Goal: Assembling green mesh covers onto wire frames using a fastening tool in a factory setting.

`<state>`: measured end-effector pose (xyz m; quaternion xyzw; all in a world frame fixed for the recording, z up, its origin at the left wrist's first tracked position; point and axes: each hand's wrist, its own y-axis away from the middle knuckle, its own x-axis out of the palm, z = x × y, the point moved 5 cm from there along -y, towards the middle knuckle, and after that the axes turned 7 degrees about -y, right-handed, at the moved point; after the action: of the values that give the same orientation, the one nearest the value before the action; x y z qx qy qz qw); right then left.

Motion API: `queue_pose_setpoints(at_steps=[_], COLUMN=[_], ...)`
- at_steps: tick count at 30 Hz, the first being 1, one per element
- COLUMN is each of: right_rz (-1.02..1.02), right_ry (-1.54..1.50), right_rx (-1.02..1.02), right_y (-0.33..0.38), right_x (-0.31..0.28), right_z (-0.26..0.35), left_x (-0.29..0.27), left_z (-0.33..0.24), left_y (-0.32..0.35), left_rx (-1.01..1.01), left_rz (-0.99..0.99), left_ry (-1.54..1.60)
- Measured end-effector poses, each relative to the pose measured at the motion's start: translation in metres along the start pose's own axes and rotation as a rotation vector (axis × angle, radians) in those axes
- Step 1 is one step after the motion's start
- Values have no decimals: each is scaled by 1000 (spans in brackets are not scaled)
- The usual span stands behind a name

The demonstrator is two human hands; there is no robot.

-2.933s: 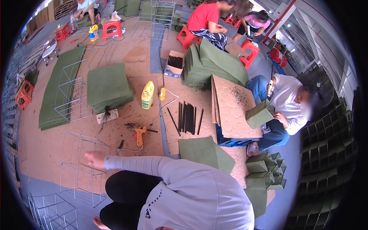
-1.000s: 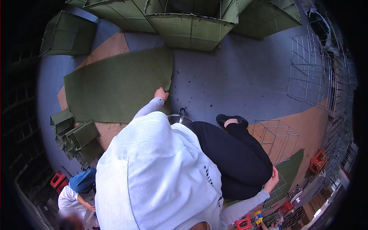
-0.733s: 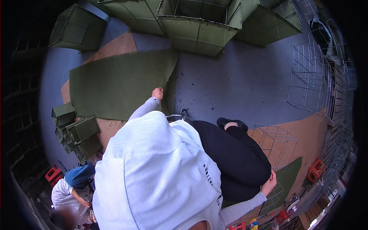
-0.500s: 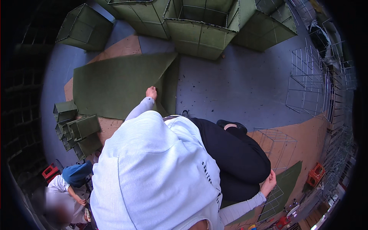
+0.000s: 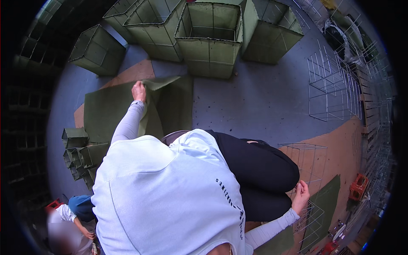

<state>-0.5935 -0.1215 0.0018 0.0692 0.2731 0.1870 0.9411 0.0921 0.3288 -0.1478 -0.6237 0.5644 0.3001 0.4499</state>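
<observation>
In the head view, the left hand (image 5: 138, 92) grips a fold of green sheet (image 5: 106, 111) spread on the floor, partly hidden behind the pale sweatshirt (image 5: 157, 199). The right hand (image 5: 301, 196) curls beside a wire frame (image 5: 313, 221); whether it holds wire, I cannot tell. Dark lettering (image 5: 228, 197) crosses the sweatshirt, part lost in folds.

My left hand (image 5: 139, 91) is clenched, arm (image 5: 128, 120) outstretched; my right hand (image 5: 301, 197) is loosely curled just beside my knee (image 5: 288, 175).
</observation>
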Motion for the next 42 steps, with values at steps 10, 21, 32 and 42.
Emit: queue_pose_setpoints(at_steps=[10,21,32,42], right_rz=[149,178,17,-132], right_ry=[52,126,82,-200], right_rx=[-19,-44,-100,-598], right_y=[-13,-29,-6,-9], right_x=[1,12,-9,46], right_z=[-20,-18,-40,155], left_x=[50,21,-233,-343], left_z=[-23,57,-331,-576], left_y=[37,29,49,276], left_rx=[261,244,567,1600], left_rz=[632,751,1259,1990], left_ry=[-120,-252,1414,941])
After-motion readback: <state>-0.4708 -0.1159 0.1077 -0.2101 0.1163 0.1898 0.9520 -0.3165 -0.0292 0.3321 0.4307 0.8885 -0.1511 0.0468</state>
